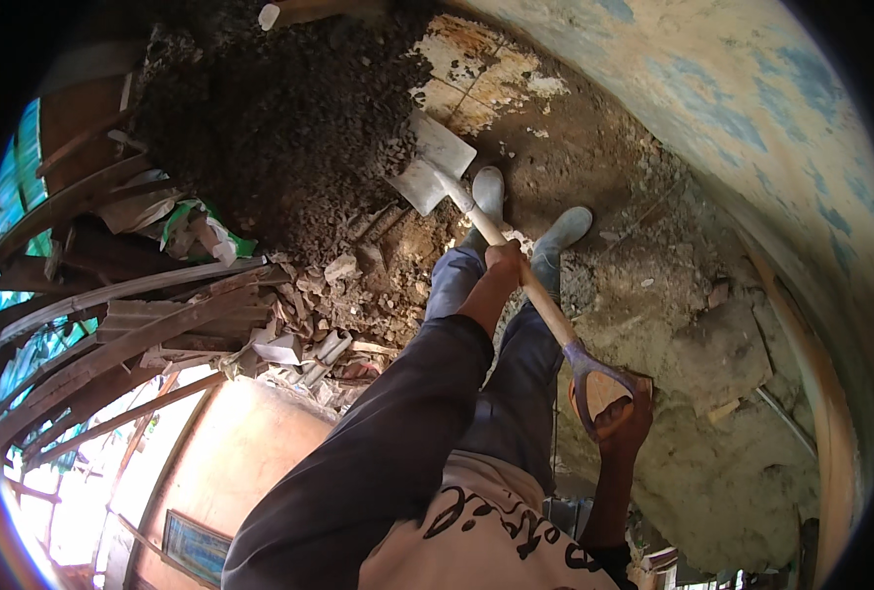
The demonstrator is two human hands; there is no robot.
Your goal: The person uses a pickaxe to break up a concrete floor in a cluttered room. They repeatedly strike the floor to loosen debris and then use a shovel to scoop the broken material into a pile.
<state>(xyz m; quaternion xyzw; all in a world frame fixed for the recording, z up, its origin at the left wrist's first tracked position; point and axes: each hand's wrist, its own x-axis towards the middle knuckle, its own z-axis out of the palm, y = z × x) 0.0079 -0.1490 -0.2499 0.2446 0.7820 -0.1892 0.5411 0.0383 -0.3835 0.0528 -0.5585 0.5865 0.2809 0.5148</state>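
Both hands are clamped on the shovel (515,265): left hand (506,261) mid-shaft, right hand (622,418) on the grip, blade at the dark soil heap (279,118). Rubble (329,295) and planks (132,334) crowd the left, a wall (752,98) the right. Boots (525,211) sit just behind the shaft, and the planks' far ends blur out.

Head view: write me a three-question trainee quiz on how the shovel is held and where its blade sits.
1. True or false: the left hand grips the shovel mid-shaft.
2. What does the right hand hold? A) the blade B) the D-shaped end grip C) a plank
3. The pale blade sits at the edge of the dark ____ pile.

Key: 1 true; 2 B; 3 soil.
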